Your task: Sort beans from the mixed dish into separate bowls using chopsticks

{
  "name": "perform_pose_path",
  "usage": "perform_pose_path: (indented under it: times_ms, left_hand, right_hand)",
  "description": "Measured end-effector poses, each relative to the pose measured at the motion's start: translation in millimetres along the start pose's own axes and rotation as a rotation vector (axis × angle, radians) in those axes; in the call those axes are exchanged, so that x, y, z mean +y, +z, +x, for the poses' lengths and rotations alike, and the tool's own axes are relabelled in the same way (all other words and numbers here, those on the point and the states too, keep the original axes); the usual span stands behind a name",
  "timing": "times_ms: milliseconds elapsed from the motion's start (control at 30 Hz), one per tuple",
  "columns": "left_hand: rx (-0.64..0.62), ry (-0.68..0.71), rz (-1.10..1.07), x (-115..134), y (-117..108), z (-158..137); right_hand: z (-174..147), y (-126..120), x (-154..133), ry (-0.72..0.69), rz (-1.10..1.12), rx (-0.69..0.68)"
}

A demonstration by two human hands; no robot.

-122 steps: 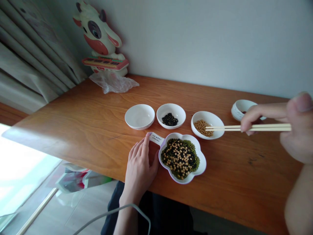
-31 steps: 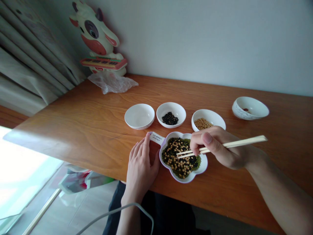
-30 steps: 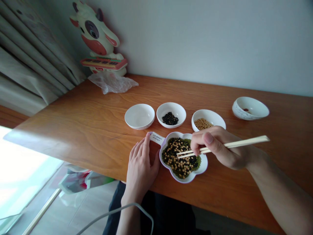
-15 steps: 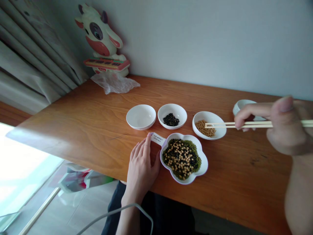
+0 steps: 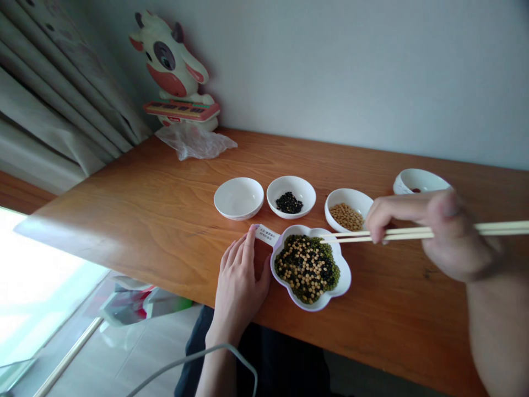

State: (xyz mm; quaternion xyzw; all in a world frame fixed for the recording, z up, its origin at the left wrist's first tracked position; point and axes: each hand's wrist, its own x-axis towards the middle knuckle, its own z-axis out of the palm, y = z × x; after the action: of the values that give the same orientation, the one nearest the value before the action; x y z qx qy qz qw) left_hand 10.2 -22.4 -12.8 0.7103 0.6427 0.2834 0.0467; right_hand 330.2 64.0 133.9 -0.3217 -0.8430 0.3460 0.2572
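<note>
My left hand [image 5: 241,275] lies flat on the table with fingers stretched out, its index fingertip at the labelled handle [image 5: 266,235] of a white flower-shaped dish [image 5: 344,291]. The dish holds mixed green, black and pale yellow beans [image 5: 308,267]. Wooden chopsticks [image 5: 405,236] are held in my right hand [image 5: 454,245], their tips over the dish's upper edge. Whether a bean sits between the tips is too small to tell. Just behind, a white bowl [image 5: 334,220] of yellow beans [image 5: 346,216] is partly covered by my right hand.
Left of it stand a bowl [image 5: 306,205] with black beans [image 5: 289,203] and an empty white bowl [image 5: 238,197]. A fourth bowl [image 5: 430,181] with something reddish sits back right. A plastic bag [image 5: 196,142] and cow toy keyboard [image 5: 182,110] occupy the far left corner. A grey cable [image 5: 198,355] crosses my left forearm.
My right hand has moved left and toward me, bringing the chopstick tips from the yellow bean bowl to over the flower-shaped dish. My left hand has stayed in place.
</note>
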Motion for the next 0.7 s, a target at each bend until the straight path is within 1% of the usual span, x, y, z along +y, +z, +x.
perform_pose_path:
  times_ms: [133, 233, 333, 467, 700]
  left_hand:
    - [-0.012, -0.006, -0.001, 0.6, -0.7, 0.7]
    - [-0.014, -0.011, 0.003, 0.7, -0.6, 0.8]
    - [-0.009, -0.006, 0.001, 0.8, -0.2, 0.6]
    - [-0.004, -0.008, -0.004, 1.0, 0.0, 0.4]
    - [0.003, -0.007, -0.01, 1.1, -0.4, 0.5]
  right_hand:
    - [18.2, 33.3, -14.9, 0.015, 0.054, -0.157]
    - [23.9, 46.8, -17.1, 0.006, 0.095, -0.2]
    - [24.8, 54.0, -15.0, -0.019, 0.137, -0.241]
    - [25.1, 59.9, -11.5, -0.034, 0.137, -0.292]
    - [24.4, 63.5, -7.9, -0.008, 0.127, -0.295]
